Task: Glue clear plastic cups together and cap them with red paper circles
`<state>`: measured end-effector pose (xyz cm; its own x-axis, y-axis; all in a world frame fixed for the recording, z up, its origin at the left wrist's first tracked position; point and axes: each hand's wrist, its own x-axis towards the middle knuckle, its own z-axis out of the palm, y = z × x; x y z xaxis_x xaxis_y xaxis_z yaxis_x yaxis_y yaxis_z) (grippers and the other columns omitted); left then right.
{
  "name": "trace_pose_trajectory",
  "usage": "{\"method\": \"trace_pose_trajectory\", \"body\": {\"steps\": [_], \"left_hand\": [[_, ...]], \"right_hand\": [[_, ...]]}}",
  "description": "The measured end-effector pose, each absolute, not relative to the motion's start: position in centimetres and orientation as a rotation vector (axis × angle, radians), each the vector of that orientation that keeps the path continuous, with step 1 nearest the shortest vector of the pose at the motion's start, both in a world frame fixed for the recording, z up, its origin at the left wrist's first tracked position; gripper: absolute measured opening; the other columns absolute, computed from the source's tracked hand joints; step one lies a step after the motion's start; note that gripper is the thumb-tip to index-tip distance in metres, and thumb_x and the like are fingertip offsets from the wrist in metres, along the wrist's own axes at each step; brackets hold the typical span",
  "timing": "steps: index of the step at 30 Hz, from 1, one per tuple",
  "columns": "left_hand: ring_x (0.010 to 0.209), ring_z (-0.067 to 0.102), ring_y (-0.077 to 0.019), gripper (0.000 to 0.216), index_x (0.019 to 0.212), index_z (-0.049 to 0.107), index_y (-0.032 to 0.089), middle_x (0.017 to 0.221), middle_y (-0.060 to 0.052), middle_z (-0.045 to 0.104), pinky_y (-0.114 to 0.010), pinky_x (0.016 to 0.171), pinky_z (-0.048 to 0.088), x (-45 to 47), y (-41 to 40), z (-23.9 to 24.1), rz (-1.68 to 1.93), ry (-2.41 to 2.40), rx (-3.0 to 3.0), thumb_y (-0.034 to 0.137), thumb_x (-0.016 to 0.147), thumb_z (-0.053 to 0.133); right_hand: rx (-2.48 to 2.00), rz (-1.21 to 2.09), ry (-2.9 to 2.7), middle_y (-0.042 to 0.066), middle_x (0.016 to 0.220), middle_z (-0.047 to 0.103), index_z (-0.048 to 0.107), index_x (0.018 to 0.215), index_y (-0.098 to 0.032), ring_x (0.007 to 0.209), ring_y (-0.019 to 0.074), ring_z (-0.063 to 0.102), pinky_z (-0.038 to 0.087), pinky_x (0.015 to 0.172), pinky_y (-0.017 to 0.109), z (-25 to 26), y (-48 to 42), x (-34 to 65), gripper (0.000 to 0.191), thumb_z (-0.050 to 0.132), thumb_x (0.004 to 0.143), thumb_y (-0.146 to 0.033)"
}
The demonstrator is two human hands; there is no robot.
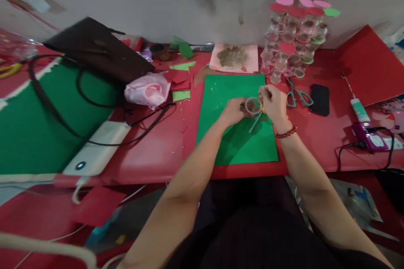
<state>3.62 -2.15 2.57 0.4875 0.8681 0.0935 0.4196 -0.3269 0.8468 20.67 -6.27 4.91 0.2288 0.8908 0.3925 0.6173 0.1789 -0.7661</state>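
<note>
A small clear plastic cup (pixel 253 105) with brownish matter inside is tilted toward me over a green sheet (pixel 235 147). The fingers of my left hand (pixel 235 111) are wrapped round its left side. Close to the cup's right rim is my right hand (pixel 274 103), its fingers pinched together; what they hold, if anything, is too small to tell. Just under the cup a thin, clear strip-like piece (pixel 255 123) slants down to the left. A small yellow thing (pixel 263 110) shows between the cup and my right hand, partly hidden.
Stacked clear cups with coloured paper discs (pixel 288 38) stand at the back right. Brown crumbs lie on pink paper (pixel 217 65). Scissors (pixel 298 94), a black phone (pixel 320 99) and a glue gun (pixel 368 132) are on the right; a white power bank (pixel 97 147) and cables lie left.
</note>
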Motion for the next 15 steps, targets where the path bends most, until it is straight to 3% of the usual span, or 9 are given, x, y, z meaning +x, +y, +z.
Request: {"method": "trace_pose_trajectory", "body": {"steps": [3, 6, 10, 15], "left_hand": [[0.085, 0.071, -0.0202, 0.031, 0.093, 0.08, 0.017, 0.089, -0.003, 0.08, -0.03, 0.08, 0.053, 3.65, -2.27, 2.72, 0.723, 1.062, 1.872, 0.012, 0.063, 0.082], [0.082, 0.07, -0.019, 0.03, 0.091, 0.08, 0.015, 0.086, -0.003, 0.079, -0.027, 0.077, 0.053, 3.65, -2.2, 2.81, 0.725, 1.041, 1.832, 0.009, 0.062, 0.081], [0.082, 0.069, -0.0189, 0.027, 0.089, 0.079, 0.014, 0.084, -0.001, 0.078, -0.026, 0.075, 0.051, 3.62, -1.79, 2.61, 0.683, 0.994, 1.89, 0.009, 0.063, 0.079], [0.081, 0.068, -0.019, 0.023, 0.083, 0.077, 0.016, 0.083, -0.001, 0.077, -0.028, 0.074, 0.051, 3.43, -1.5, 2.17, 0.675, 1.056, 1.965, 0.013, 0.061, 0.081]], "right_hand": [[-1.444, 0.24, -1.58, 0.004, 0.096, 0.076, 0.074, 0.093, -0.024, 0.094, 0.0203, 0.07, 0.054, 0.086, 0.035, 5.2, -6.32, 20.86, 0.017, 0.058, 0.096, -0.021], [-1.324, 0.173, -1.776, 0.004, 0.115, 0.074, 0.078, 0.101, -0.028, 0.113, 0.0244, 0.065, 0.052, 0.101, 0.044, 5.35, -6.28, 20.79, 0.028, 0.066, 0.084, -0.009], [-1.292, 0.157, -1.947, 0.004, 0.112, 0.075, 0.082, 0.098, -0.03, 0.113, 0.0269, 0.063, 0.05, 0.105, 0.049, 4.99, -6.28, 20.4, 0.03, 0.07, 0.081, -0.008], [-1.277, 0.191, -1.95, 0.002, 0.098, 0.08, 0.082, 0.088, -0.031, 0.1, 0.0234, 0.069, 0.054, 0.095, 0.044, 4.87, -6.58, 20.39, 0.031, 0.059, 0.094, -0.012]]}}
